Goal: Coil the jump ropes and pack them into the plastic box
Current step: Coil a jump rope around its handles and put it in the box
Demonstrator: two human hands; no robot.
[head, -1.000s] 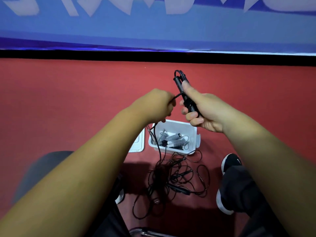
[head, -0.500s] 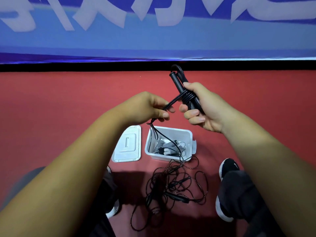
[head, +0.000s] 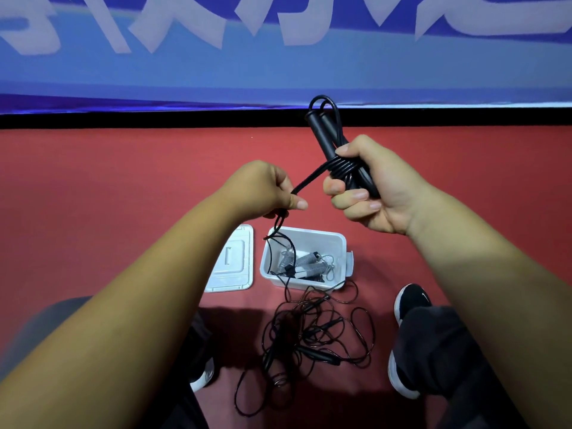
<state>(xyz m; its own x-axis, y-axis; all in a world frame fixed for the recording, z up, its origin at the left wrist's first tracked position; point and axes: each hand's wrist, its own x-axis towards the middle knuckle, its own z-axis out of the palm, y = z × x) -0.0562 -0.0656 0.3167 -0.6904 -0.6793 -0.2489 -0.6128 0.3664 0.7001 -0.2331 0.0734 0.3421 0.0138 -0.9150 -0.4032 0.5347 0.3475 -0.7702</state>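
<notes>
handles (head: 320, 136) — lower ends hidden in right hand (head: 380, 190) | banner lettering (head: 309, 26) — cut off at top

1. Black jump rope (head: 328, 140): both handles side by side, tilted upward, cord wound round middle; gripped in right hand (head: 380, 193), free cord pinched by left hand (head: 263, 191).
2. Tangled black ropes (head: 312, 332): loose heap on floor (head: 123, 196), just beside plastic box (head: 339, 243).
3. Plastic box: white, open, on floor; grey-handled rope (head: 309, 263) inside.

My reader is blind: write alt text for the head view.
The right hand grips two black handles wound with rope; the left hand pinches the rope's free length. Below, on the red floor, lie an open box, its lid and tangled ropes.
</notes>
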